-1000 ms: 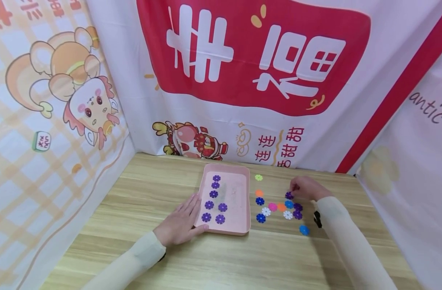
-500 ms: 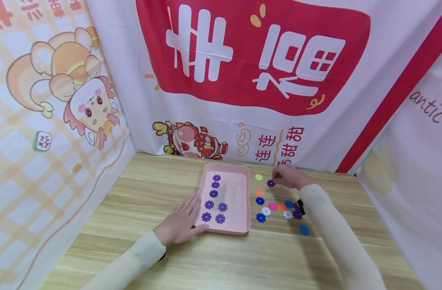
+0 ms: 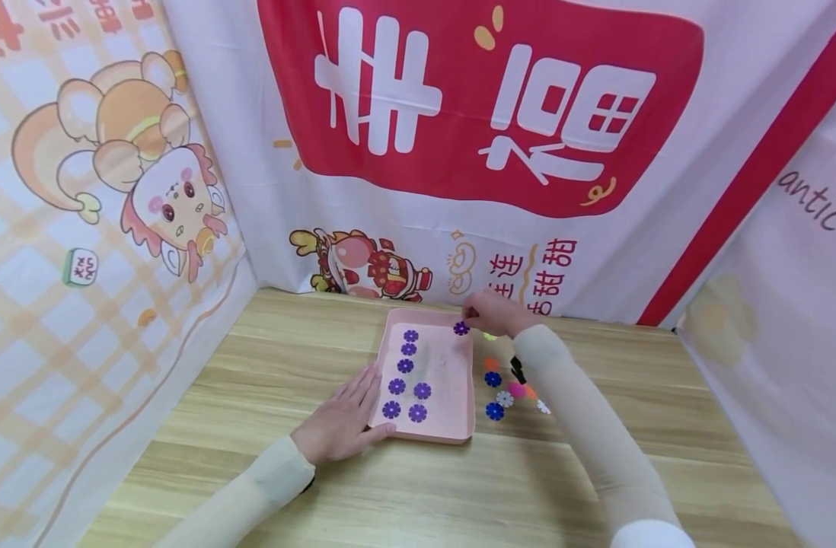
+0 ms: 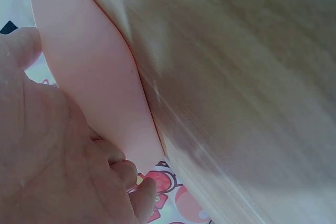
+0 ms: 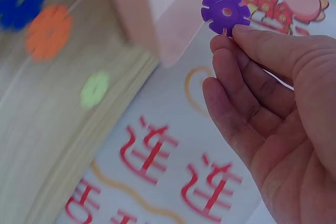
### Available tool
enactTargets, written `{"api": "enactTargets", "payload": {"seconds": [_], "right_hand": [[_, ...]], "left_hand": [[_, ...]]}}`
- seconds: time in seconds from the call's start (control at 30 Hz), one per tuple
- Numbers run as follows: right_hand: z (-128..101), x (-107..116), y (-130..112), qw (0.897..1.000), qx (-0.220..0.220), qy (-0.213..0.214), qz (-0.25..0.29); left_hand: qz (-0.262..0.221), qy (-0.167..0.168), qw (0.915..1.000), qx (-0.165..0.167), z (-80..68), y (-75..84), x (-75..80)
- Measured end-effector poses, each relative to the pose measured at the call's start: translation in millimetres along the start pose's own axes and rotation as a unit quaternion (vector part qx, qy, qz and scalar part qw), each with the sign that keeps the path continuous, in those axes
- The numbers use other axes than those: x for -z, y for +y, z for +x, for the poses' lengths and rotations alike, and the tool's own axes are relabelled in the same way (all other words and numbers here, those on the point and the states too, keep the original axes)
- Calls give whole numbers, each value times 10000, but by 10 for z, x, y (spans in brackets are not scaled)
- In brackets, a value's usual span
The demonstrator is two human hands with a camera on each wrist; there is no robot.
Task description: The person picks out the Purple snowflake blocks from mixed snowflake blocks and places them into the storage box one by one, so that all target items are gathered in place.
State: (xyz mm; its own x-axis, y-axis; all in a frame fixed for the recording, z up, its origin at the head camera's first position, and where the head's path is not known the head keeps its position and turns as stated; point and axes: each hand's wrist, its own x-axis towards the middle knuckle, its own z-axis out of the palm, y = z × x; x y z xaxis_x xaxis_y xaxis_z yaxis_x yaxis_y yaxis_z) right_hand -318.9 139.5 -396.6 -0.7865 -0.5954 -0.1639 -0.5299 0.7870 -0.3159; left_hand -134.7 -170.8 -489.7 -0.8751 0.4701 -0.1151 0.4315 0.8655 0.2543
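Now the right hand [image 3: 489,313] has carried a pinched purple disc [image 3: 461,328] over the pink tray [image 3: 467,380]; left hand [image 3: 339,418] lies flat, steadying it

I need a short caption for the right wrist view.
Right hand pinches a purple disc near the pink tray.

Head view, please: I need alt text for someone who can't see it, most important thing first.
The right hand pinches a purple flower-shaped disc over the far right corner of a pink tray, which holds six purple discs. The left hand rests flat against the tray's near left edge. Blue, white, pink and orange discs lie on the wooden table right of the tray.
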Motion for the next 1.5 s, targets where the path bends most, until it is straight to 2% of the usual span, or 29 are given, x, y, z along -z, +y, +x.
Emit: {"api": "enactTargets", "payload": {"seconds": [0.13,0.27,0.5,0.57,0.77,0.9,1.1,1.33,1.5], "right_hand": [[139,-95,-161,9999,99,-71,-86],[249,-237,-289,9994,92,-315,-127],[327,-452,-430,9969,-410,-663,61],[334,-502,-457,9963,-500,-690,-75],[345,-617,-523,9908,-564,-678,-1022],[346,-661,-547,9893,-704,-698,-1071],[342,-683,-525,9920,-814,-677,-689],[255,-502,-409,9970,-526,-564,-68],[177,-383,-279,9979,-399,-469,-215]], "left_hand": [[80,22,10000,-28,20,-6,-10],[92,5,9999,-42,28,-6,-5],[38,27,10000,-38,20,2,-5],[35,23,10000,-42,19,4,-8],[6,66,9999,-77,14,14,-17],[11,85,9999,-105,17,10,-27],[46,53,9999,-95,19,9,-28],[-25,21,10000,-37,21,7,-16],[-30,47,10000,-12,4,6,-5]]}}
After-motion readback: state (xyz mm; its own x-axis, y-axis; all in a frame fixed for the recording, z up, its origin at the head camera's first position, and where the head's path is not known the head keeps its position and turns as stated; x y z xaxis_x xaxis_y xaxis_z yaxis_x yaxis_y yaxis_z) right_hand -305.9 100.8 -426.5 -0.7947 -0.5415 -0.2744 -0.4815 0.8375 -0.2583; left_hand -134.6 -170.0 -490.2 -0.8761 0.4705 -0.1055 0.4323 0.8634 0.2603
